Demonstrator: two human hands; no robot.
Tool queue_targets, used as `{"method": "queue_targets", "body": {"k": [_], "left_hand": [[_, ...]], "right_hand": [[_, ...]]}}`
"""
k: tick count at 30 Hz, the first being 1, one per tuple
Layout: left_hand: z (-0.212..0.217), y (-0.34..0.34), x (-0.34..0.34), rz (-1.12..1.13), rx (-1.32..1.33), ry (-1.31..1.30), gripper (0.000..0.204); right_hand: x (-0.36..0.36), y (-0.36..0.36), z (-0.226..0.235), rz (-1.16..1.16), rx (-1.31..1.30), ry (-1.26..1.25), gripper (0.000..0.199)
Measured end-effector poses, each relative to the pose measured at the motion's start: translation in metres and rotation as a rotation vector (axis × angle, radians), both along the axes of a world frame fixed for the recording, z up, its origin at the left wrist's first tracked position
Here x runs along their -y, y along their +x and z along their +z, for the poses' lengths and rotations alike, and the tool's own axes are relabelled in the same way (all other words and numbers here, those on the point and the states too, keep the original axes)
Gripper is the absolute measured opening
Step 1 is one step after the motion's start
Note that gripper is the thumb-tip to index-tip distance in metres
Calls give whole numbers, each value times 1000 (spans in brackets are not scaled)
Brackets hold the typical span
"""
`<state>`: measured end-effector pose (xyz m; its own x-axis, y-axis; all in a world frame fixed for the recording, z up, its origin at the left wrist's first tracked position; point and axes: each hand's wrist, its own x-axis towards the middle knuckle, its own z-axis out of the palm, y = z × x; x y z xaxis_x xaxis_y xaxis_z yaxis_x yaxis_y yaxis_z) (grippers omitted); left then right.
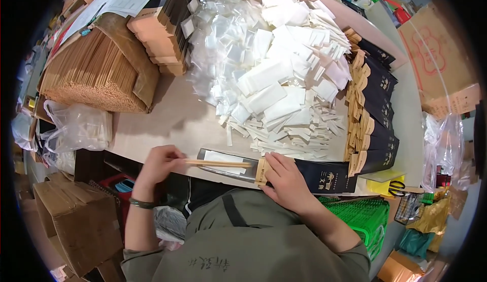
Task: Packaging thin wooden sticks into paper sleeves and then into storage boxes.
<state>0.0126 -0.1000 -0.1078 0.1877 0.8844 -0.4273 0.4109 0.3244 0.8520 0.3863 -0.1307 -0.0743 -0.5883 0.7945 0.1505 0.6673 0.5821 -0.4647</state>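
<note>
Near the table's front edge, my left hand (165,163) pinches one end of a pair of pale wooden chopsticks (218,163). They point right, over a dark-edged clear packet (236,180) with a white paper packet (215,156) showing in it. My right hand (286,179) is closed on the packet's right end, by a tan paper band (262,172). Its fingertips rest there, and part of that end is hidden beneath them. Just right of this hand lies a black paper sleeve (324,176).
White paper packets (274,99) and clear plastic ones (223,53) are heaped mid-table. Bundled chopsticks (96,74) stand at left, beside stacked black-and-tan sleeves (157,36). More sleeves (375,99) line the right side. Scissors (396,188) lie at the right corner; a green basket (360,218) sits below.
</note>
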Motion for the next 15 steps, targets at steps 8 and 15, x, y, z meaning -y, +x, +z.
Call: {"method": "queue_targets", "body": {"k": [8, 15], "left_hand": [[-19, 120, 15, 199, -260, 701, 24], [3, 170, 31, 54, 321, 143, 34]], "right_hand": [[-4, -13, 4, -23, 61, -16, 41], [-3, -21, -10, -15, -17, 35, 47]]}}
